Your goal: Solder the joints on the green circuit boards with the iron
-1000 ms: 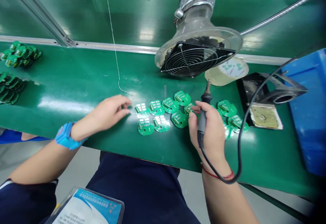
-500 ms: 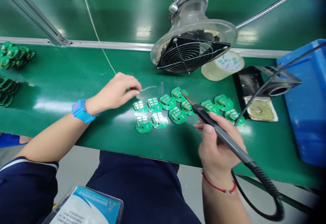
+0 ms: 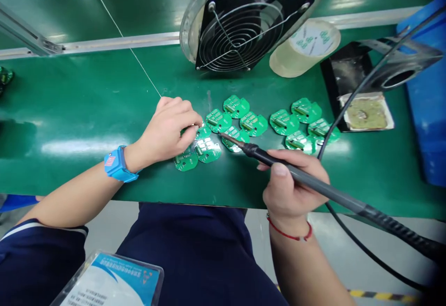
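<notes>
My right hand (image 3: 296, 180) is closed around a soldering iron (image 3: 299, 171), its tip pointing left over the green circuit boards (image 3: 254, 123). The tip is close to a board (image 3: 219, 121) in the middle of the group; I cannot tell whether it touches. My left hand (image 3: 170, 127) pinches a thin solder wire (image 3: 144, 71) that runs up and to the left. Its fingertips are over the left boards and partly hide them. One board (image 3: 208, 150) lies just below those fingers. Several boards lie flat in two clusters.
A fume extractor with a black fan grille (image 3: 240, 36) hangs low above the boards. Behind them stands a roll of clear tape (image 3: 304, 48). To the right are a soldering stand with a sponge (image 3: 365, 112) and a blue bin (image 3: 428, 111). The iron's cable (image 3: 365, 83) crosses there.
My left hand has moved right, over the left boards, with the solder wire. The iron's tip has gone left and down from the top board. The view has shifted closer.
</notes>
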`<state>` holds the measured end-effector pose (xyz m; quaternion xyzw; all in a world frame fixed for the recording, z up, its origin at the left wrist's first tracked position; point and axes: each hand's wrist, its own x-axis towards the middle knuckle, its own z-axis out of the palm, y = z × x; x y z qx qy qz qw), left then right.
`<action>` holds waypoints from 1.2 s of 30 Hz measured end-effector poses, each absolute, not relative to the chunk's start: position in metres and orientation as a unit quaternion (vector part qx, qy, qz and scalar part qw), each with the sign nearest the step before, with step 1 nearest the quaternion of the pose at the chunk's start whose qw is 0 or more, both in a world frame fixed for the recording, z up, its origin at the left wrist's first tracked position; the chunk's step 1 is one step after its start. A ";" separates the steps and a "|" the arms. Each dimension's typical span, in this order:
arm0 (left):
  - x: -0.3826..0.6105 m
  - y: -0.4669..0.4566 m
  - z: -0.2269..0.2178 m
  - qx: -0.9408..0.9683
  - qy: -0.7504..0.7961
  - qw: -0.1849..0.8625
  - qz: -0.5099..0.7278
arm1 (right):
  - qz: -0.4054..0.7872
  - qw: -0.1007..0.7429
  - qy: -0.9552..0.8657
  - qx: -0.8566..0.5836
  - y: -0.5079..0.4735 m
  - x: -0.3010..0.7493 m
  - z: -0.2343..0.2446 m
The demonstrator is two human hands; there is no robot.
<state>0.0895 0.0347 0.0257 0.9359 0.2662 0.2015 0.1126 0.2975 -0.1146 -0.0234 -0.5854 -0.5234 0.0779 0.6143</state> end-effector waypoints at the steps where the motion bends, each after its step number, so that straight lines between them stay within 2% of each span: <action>1: 0.090 0.034 0.026 0.937 0.265 0.113 0.198 | 0.075 0.612 -0.523 -0.589 -0.114 0.297 -0.024; 16: 0.103 0.034 0.016 0.959 0.226 0.022 0.167 | 0.055 0.630 -0.511 -0.583 -0.109 0.295 -0.023; 27: 0.108 0.038 0.015 0.966 0.198 -0.004 0.165 | 0.046 0.632 -0.496 -0.594 -0.109 0.291 -0.021; 36: 0.116 0.039 0.018 0.968 0.220 0.040 0.118 | 0.075 0.621 -0.495 -0.603 -0.108 0.292 -0.020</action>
